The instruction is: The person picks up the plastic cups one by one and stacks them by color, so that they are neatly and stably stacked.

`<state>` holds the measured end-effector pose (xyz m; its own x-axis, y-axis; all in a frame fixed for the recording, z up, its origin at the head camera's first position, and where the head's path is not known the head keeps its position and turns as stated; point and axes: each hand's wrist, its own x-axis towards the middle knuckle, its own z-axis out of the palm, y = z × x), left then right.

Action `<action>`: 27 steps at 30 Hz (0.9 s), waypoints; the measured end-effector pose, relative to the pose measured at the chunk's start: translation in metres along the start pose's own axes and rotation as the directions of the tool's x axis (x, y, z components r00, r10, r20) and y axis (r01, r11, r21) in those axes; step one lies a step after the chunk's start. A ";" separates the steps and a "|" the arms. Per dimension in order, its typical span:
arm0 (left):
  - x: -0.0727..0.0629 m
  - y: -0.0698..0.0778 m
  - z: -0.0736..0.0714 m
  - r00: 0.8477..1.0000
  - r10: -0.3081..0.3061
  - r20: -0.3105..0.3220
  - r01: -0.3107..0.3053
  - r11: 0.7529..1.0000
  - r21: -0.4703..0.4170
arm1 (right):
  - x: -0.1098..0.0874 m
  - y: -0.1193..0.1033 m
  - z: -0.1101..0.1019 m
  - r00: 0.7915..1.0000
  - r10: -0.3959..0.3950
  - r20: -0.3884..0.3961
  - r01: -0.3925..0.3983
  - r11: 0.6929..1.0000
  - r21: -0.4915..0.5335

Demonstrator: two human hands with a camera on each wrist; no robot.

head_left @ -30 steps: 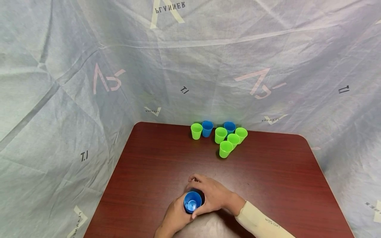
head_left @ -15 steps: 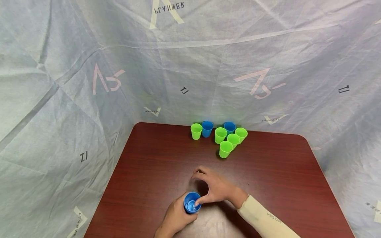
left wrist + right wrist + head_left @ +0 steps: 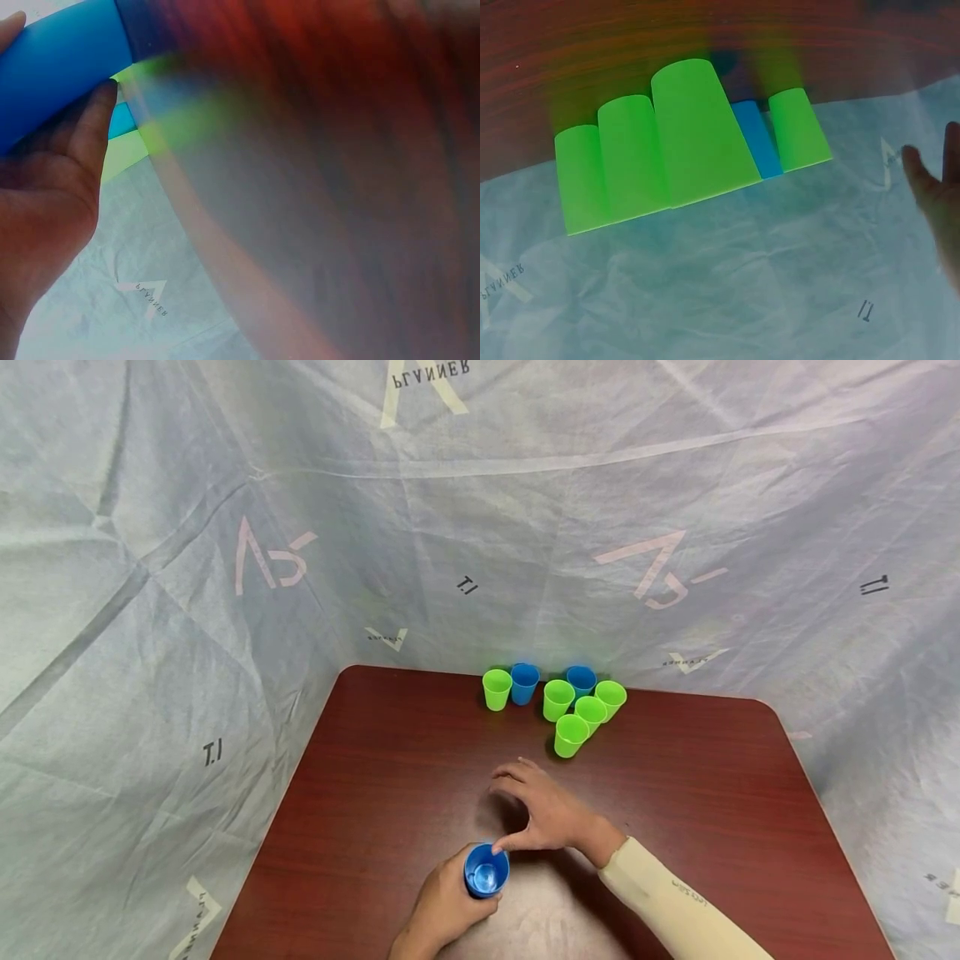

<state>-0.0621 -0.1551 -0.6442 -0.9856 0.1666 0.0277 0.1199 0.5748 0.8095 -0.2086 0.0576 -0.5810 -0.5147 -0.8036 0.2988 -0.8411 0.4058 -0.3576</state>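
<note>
Near the front of the table, my left hand (image 3: 448, 902) grips a blue cup (image 3: 486, 870) from its left side, mouth up, with a shiny round base visible inside. In the left wrist view the cup's smooth wall (image 3: 60, 67) lies against the fingers of the left hand (image 3: 52, 187). My right hand (image 3: 551, 810) hovers to the right of that cup, fingers loosely curved and spread, nothing held. Its thumb tip overlaps the cup's far rim in the head view. Only part of the right hand (image 3: 939, 199) shows in the right wrist view.
Several upright cups stand along the table's back: a green cup (image 3: 497, 690) beside a blue cup (image 3: 524, 684), then a cluster with a front green cup (image 3: 572, 737) and another blue cup (image 3: 581, 679) behind. Grey printed cloth (image 3: 450, 527) hangs around the brown table (image 3: 360, 760).
My right hand has let go of the blue cup and moved up and away, toward the back cups. The left hand keeps its grip on the cup in nearly the same place.
</note>
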 end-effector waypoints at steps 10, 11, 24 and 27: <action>0.000 0.000 0.002 1.000 0.006 -0.009 -0.006 1.000 0.015 | 0.007 0.014 -0.003 0.999 0.032 -0.035 -0.033 0.998 -0.056; 0.000 -0.001 0.002 1.000 0.002 -0.007 -0.002 1.000 0.016 | 0.008 0.015 -0.004 0.999 0.035 -0.032 -0.037 0.998 -0.059; 0.001 0.001 0.003 0.999 -0.009 -0.040 0.010 1.000 0.014 | 0.020 0.033 -0.011 0.998 0.067 -0.014 -0.067 0.995 -0.069; 0.000 0.002 0.002 0.999 -0.016 -0.040 0.016 1.000 0.013 | 0.024 0.037 -0.013 0.995 0.095 -0.013 -0.095 0.993 -0.065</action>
<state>-0.0618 -0.1518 -0.6439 -0.9913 0.1256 0.0384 0.1055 0.5880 0.8020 -0.2544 0.0587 -0.5757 -0.5943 -0.7558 0.2748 -0.7971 0.5081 -0.3263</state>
